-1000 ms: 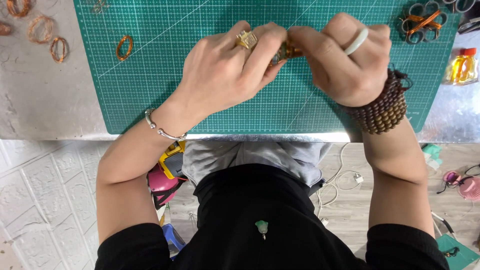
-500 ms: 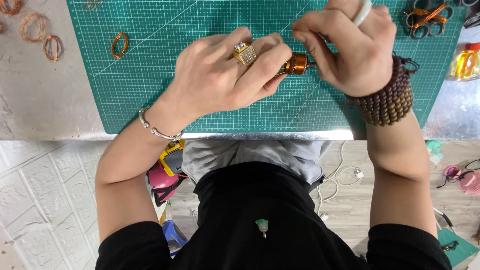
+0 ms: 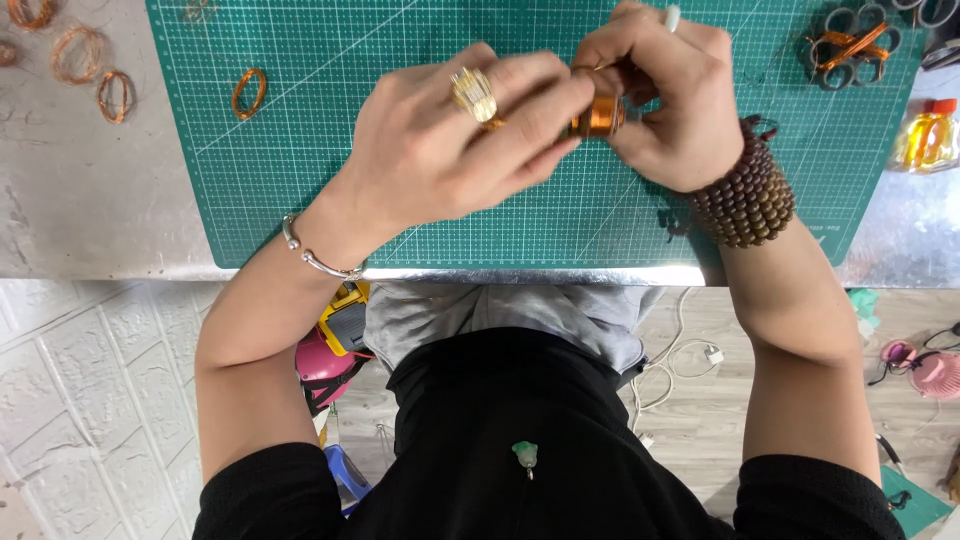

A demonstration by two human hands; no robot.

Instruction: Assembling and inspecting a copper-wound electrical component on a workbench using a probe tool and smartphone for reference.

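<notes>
Both hands meet above the green cutting mat [image 3: 300, 170]. Left hand [image 3: 450, 150] pinches one end of a small copper wire spool [image 3: 598, 117] with its fingertips; right hand [image 3: 665, 100] curls around the other end. Spool is held off the mat, between the hands. One copper wire ring [image 3: 249, 92] lies on the mat, well left.
</notes>
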